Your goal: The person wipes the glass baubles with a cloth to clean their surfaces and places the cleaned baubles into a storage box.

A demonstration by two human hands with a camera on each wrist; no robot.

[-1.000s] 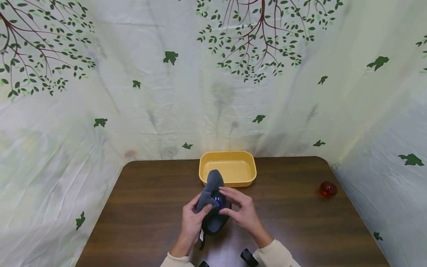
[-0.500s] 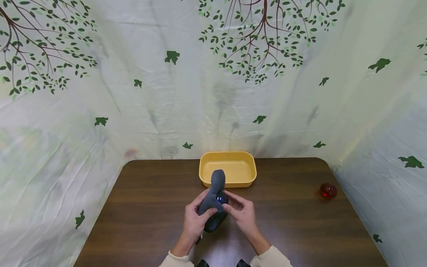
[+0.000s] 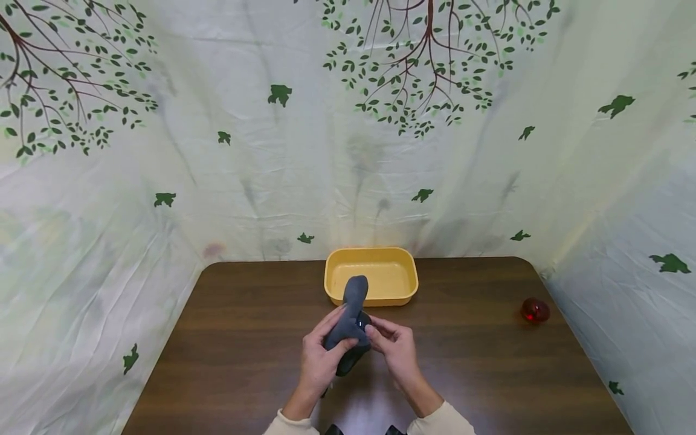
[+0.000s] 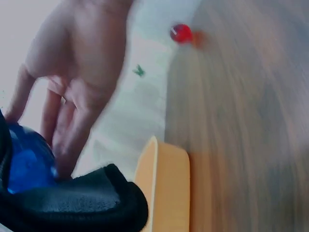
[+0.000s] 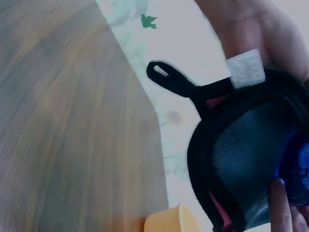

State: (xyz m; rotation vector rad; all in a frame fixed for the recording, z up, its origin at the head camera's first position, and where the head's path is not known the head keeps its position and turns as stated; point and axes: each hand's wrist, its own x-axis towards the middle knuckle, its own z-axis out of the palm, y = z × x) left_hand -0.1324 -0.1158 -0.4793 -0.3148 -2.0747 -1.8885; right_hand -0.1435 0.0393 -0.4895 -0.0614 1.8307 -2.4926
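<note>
Over the table's middle, my left hand [image 3: 321, 359] grips a dark grey oven mitt [image 3: 353, 296] with black edging. The right wrist view shows its hanging loop [image 5: 169, 77] and white tag [image 5: 246, 69]. A see-through blue ball [image 4: 30, 159] sits against the mitt's smooth dark inner face, partly covered by it. My right hand [image 3: 397, 350] holds the ball from the right side, thumb and fingers around it. One right fingertip [image 5: 279, 191] touches the ball in the right wrist view. The ball's far side is hidden.
Behind the hands, a yellow tray [image 3: 372, 299] stands at the brown table's [image 3: 261, 302] back edge. A see-through red ball [image 3: 535, 310] lies near the right edge. A white cloth with printed leaves [image 3: 280, 95] hangs around the table.
My right thumb and fingers have closed in on the blue ball, and less of it shows in the head view. The mitt has turned and its lower part has risen slightly.
</note>
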